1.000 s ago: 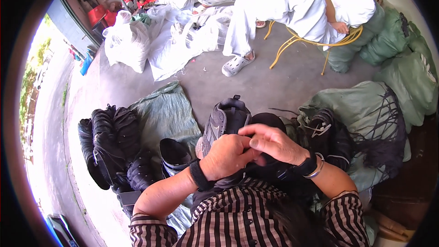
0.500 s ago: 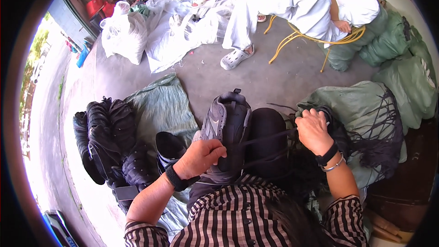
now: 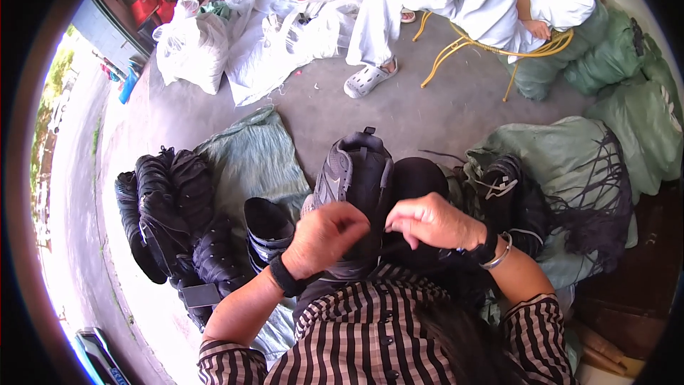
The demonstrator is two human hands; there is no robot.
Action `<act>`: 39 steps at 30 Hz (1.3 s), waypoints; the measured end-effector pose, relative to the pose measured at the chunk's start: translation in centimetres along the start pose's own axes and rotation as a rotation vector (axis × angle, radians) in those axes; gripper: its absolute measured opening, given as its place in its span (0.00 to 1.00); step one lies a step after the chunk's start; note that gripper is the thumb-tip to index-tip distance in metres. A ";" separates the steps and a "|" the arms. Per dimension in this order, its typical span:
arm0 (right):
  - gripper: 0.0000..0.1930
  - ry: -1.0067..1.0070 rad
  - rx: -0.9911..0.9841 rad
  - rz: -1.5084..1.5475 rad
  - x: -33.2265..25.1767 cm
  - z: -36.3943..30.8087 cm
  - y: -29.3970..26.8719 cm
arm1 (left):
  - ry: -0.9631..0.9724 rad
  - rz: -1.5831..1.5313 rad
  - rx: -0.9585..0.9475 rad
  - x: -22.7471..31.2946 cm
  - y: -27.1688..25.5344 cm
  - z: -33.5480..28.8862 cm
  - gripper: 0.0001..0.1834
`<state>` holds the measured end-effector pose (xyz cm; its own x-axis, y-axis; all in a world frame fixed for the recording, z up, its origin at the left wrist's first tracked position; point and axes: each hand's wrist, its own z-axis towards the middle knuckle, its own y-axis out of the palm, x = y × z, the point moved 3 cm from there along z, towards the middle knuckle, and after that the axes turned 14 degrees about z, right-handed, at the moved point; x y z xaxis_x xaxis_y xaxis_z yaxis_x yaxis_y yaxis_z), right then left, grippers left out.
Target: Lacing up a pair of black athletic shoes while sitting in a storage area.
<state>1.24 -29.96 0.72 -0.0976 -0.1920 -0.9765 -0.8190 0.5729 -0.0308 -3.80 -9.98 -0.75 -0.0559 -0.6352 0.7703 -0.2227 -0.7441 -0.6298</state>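
Left hand point(image 3: 324, 237) and right hand point(image 3: 431, 219) both pinch closed on thin black laces at the dark grey-black mesh sneaker point(image 3: 356, 192) on the lap. Lacing looks underway, unfinished. Black shoes stacked point(image 3: 171, 214) left on the concrete floor point(image 3: 399, 117).

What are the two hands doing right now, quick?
Left hand: fingers curled shut, pinching at the black-and-grey sneaker on the lap.
Right hand: fingers closed, pinching something thin at the same sneaker; probably a lace, too small to tell.
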 end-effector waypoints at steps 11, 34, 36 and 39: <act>0.09 -0.085 0.151 -0.252 0.5 6.1 -2.7 | -0.027 0.260 0.197 -0.6 0.6 0.1 0.17; 0.10 -0.016 0.296 0.043 2.3 5.2 -1.0 | -0.080 0.287 0.141 -1.2 1.4 -1.2 0.29; 0.09 0.000 0.285 0.127 1.9 5.0 -0.9 | -0.085 0.191 0.158 -2.8 1.8 -1.5 0.27; 0.07 -0.030 0.298 0.191 1.6 3.7 0.0 | -0.188 -0.207 0.157 -4.0 1.0 -1.4 0.14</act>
<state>3.14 -27.33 -1.61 -0.2125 -0.0379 -0.9764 -0.5862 0.8044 0.0964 -5.20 -7.89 -4.38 0.1590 -0.4834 0.8608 -0.0567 -0.8750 -0.4809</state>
